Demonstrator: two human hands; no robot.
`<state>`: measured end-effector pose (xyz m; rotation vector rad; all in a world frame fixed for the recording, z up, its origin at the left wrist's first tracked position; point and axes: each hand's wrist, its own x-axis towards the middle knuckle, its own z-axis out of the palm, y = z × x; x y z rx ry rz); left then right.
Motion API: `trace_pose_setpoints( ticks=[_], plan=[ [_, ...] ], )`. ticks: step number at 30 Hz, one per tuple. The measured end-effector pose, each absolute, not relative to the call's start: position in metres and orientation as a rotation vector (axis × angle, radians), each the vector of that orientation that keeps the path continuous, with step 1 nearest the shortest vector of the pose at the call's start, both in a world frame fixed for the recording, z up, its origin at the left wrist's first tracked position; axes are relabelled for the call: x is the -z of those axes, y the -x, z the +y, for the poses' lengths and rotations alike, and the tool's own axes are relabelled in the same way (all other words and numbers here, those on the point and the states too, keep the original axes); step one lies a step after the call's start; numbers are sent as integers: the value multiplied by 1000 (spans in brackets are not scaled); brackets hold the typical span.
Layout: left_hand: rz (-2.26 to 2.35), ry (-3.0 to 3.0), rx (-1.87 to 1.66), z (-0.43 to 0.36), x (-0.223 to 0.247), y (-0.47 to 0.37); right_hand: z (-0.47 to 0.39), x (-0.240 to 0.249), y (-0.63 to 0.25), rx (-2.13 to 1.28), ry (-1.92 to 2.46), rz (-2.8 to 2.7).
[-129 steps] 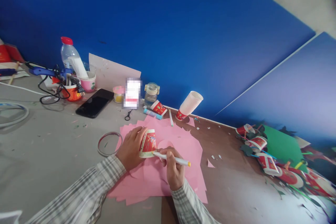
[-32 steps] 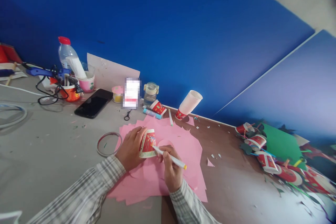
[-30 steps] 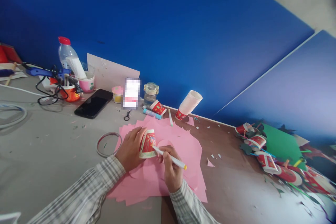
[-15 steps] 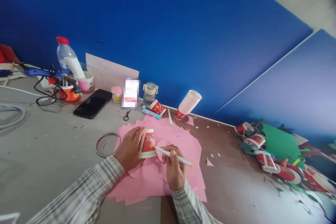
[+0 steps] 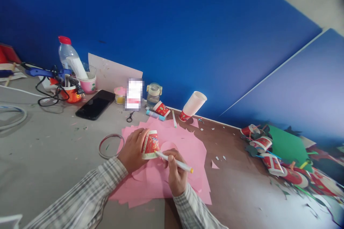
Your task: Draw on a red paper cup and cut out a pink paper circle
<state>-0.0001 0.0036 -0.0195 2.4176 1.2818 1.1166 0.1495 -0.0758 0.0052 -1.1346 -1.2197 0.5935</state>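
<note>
My left hand [image 5: 134,150] is wrapped around a red and white paper cup [image 5: 151,144], which it holds upside down with the wide rim at the bottom. A marker pen [image 5: 176,161] with a white barrel and a yellow end sits pinched in my right hand [image 5: 176,175]. Its tip meets the cup's lower right side near the rim. Beneath both hands lies pink paper [image 5: 185,146] with jagged cut edges. A loose ring of tape [image 5: 111,146] rests left of my left hand.
At the back stand a stack of paper cups [image 5: 193,105], a glass jar [image 5: 154,94], a glue stick [image 5: 155,115] and another marker [image 5: 174,118]. A black phone [image 5: 95,105] lies left. Decorated cups [image 5: 271,164] and green paper [image 5: 286,145] crowd the right, with paper scraps scattered between.
The marker tip has moved left and slightly down along the cup, toward its rim. My right hand has shifted a little left with it; my left hand has barely moved.
</note>
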Motion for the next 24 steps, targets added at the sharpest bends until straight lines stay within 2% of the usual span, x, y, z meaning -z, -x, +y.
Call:
trace_pose_setpoints(
  ticks=[10,24],
  plan=[
    [1276,-2386,-1123,5,21,0,-77,-9,-149,-596,1132,-1256],
    [1262,-2402,-1148,4,19,0,-77,-3,-149,-429,1156,-1487]
  ],
)
